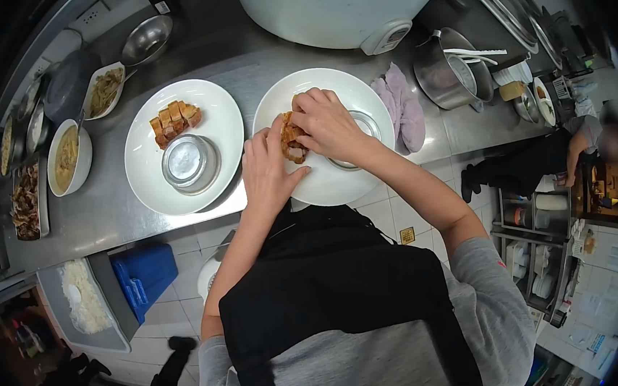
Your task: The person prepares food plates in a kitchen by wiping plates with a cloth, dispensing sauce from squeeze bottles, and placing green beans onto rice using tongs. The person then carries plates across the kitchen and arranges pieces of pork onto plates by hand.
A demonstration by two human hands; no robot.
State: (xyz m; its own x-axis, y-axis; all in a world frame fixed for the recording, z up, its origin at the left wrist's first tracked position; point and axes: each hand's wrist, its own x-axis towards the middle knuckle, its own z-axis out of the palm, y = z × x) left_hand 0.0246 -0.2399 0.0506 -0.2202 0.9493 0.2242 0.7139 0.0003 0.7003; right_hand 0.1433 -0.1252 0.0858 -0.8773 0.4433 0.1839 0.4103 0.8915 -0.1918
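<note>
Both of my hands are at the sliced browned meat point(293, 149) on the right white plate point(338, 191). My left hand point(267, 169) rests along the meat's left side, thumb reaching below it. From the right, my right hand point(327, 125) presses its bent fingers on the slices and partly hides them. A round metal tin point(364, 125) stands on this plate, partly under my right hand and wrist. The left white plate point(140, 123) bears a row of cut meat pieces point(175, 121) above another round metal tin point(189, 163).
A purple cloth point(405, 109) lies beside the right plate, near metal pots point(441, 74). A large cooker point(324, 10) stands behind. Bowls of food point(70, 157) and a meat tray point(28, 200) are at the left. Another person point(581, 142) stands at the far right.
</note>
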